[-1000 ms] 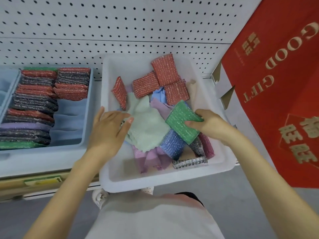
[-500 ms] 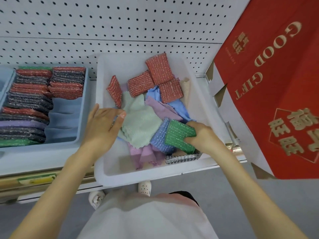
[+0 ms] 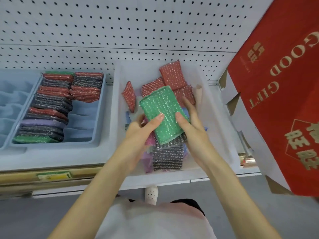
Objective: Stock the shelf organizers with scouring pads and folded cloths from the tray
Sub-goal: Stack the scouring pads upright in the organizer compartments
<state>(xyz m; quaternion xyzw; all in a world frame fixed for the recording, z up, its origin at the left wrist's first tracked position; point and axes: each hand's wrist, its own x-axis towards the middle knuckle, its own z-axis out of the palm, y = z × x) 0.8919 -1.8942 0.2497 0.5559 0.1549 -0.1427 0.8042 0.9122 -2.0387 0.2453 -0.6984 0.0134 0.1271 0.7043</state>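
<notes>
Green scouring pad [image 3: 164,114] | step: pickup, held above tray [image 3: 215,118] | my left hand [image 3: 138,135] and right hand [image 3: 193,131] pinch it, thumbs on top | next: slot edgewise into organizer [image 3: 101,107], free column

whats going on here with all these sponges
A person is stocking a shelf. Both the left hand and the right hand hold a green scouring pad above the white tray, which holds red pads, a silver pad and cloths. In the blue organizer beside it, one column is packed with stacked pads; the other is filled only at the back.
</notes>
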